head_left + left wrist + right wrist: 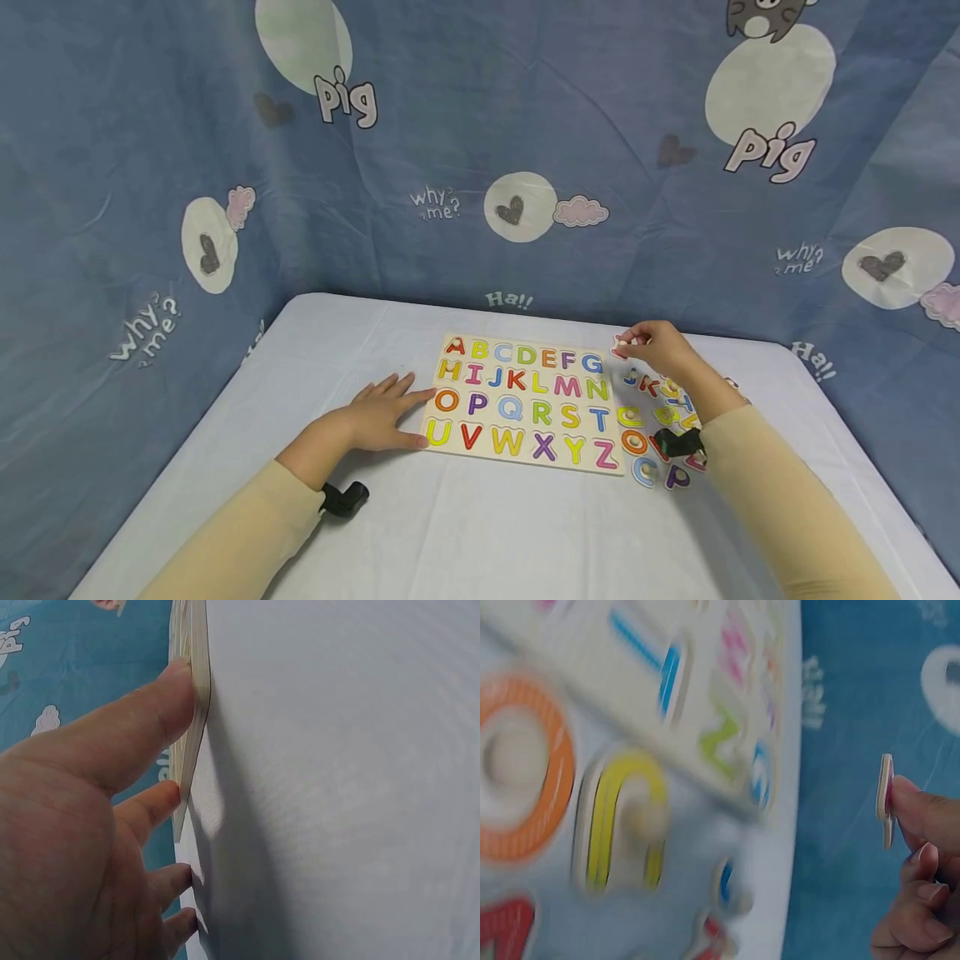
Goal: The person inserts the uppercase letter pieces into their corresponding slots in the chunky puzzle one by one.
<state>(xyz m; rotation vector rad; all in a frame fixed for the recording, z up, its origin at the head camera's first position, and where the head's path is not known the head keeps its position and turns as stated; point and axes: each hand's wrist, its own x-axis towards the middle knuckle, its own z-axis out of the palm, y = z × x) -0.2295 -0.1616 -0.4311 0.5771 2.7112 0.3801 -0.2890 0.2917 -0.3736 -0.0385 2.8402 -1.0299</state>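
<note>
We note a blue cloth (420, 150) as the backdrop, printed with pale ovals, hearts and words such as "pig" and "why me?". In front of it we have a white-covered table (465, 533). On it lies a flat wooden board (492, 417), showing coloured letters A to Z in four rows. The left hand (382, 417) has its fingers spread, thumb and index finger touching the board's left edge. The right hand (663, 350) is raised near the board's far right corner, thumb and fingers closed in a pinch. Right of the board we count, among other loose letters, an orange O (633, 442), a blue C (643, 472) and a purple P (677, 477). In the right hand's pinch we record one small letter piece (885, 799), edge-on at the right wrist; we cannot tell which letter.
</note>
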